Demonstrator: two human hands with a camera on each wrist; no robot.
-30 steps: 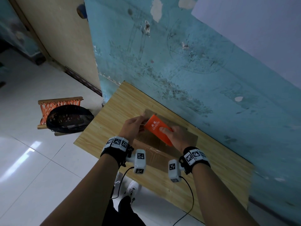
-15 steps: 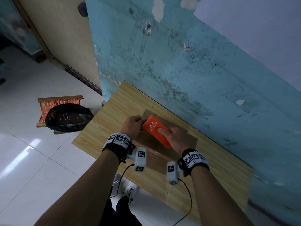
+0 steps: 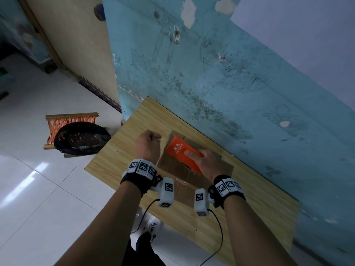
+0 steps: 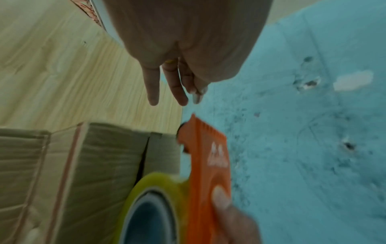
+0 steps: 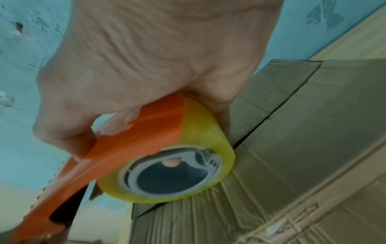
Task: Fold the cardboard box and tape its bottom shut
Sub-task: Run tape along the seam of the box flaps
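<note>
A brown cardboard box (image 3: 173, 169) lies on the wooden table (image 3: 249, 217), its flaps folded in with a dark seam between them (image 5: 256, 127). My right hand (image 3: 203, 162) grips an orange tape dispenser (image 3: 178, 148) carrying a yellowish roll of tape (image 5: 204, 132). The roll rests on the flaps over the seam. My left hand (image 3: 148, 144) hovers just left of the box and dispenser, holding nothing. In the left wrist view its fingers (image 4: 153, 92) point loosely outward above the dispenser's toothed end (image 4: 200, 130). No loose tape end shows.
A flaking blue wall (image 3: 230, 93) runs along the table's far edge, close behind the box. On the white tiled floor to the left stand a small stool with orange webbing (image 3: 71, 120) and a black mesh basket (image 3: 80, 138). My shoes (image 3: 151, 225) are below the table's near edge.
My left hand has left the dispenser's front end and drawn back to the left, off the box. The right hand still holds the dispenser on the flaps.
</note>
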